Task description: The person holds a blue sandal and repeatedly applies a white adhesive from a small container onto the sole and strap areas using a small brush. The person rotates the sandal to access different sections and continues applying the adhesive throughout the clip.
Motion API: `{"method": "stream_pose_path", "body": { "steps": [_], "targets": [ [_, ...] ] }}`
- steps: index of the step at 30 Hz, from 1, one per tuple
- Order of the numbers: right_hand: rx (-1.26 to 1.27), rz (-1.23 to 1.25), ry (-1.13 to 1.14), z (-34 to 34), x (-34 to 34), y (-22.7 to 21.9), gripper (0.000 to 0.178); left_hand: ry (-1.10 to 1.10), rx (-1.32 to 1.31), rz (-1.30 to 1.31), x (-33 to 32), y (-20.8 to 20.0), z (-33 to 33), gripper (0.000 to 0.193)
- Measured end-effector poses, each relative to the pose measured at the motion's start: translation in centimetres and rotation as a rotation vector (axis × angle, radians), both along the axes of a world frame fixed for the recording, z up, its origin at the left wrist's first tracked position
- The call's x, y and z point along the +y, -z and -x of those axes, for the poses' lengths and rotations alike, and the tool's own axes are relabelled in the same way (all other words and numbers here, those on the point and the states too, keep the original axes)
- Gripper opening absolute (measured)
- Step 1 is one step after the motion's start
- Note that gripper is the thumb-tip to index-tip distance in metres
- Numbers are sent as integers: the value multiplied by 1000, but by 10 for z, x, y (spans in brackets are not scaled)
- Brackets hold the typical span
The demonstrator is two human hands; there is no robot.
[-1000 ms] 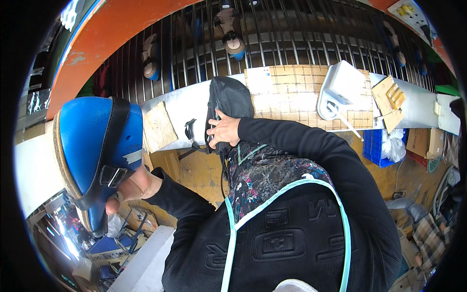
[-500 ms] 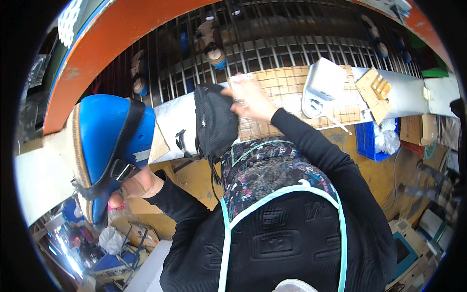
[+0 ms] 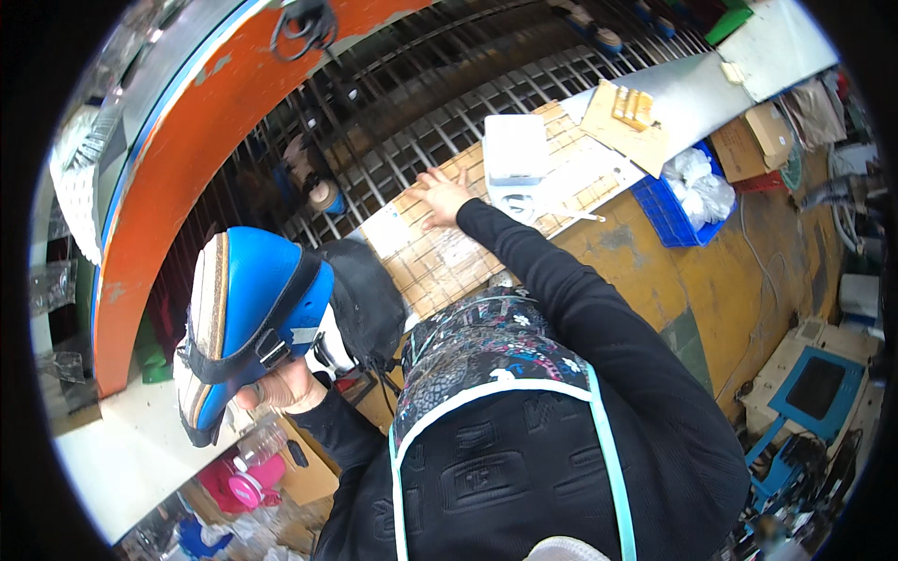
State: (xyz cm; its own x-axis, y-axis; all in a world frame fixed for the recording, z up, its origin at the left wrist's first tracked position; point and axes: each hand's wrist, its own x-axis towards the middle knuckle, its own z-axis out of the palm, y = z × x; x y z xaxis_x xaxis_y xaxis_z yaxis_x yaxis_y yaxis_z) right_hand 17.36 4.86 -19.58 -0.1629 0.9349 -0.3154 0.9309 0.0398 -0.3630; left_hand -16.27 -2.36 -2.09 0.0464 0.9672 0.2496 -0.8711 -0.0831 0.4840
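My left hand [image 3: 281, 385] grips a blue shoe last [image 3: 253, 280] from below, by the buckle side. Fitted on the last is a sandal with a cork-like sole, a black strap [image 3: 292, 301] and a metal buckle. My right hand [image 3: 441, 198] reaches over a tan gridded board [image 3: 432, 266], fingers spread and nothing held; whether it touches the board I cannot tell. Just right of that hand stands a white plastic box [image 3: 516, 150]. A black fabric pouch or cap [image 3: 363, 297] lies between the last and the board, partly hidden by the last.
Beyond the ledge run metal roller bars [image 3: 374, 182] carrying more sandals on lasts [image 3: 323, 194]. An orange curved frame [image 3: 178, 224] rises at the left. A cardboard piece [image 3: 617, 126] with yellow strips and a blue crate [image 3: 675, 210] of plastic bags are at the right.
My right hand has moved away from the black item, across the board toward the white box. The view has turned; my left hand still holds the last.
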Motion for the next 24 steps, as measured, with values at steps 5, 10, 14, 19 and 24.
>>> {"method": "stream_pose_path", "body": {
  "steps": [5,10,14,19,24],
  "targets": [
    [235,-417,64,-6,-64,-21,74,9,148,91,1,12,-24,98],
    [485,-65,313,-97,-200,-27,25,209,218,394,9,48,-72,81],
    [-25,-478,762,-134,-238,6,22,388,271,573,37,92,-122,72],
    [9,-564,755,-154,-214,41,44,392,384,727,80,146,-176,73],
    [28,-477,817,-148,-210,54,54,452,409,727,112,190,-200,75]
  ]
}}
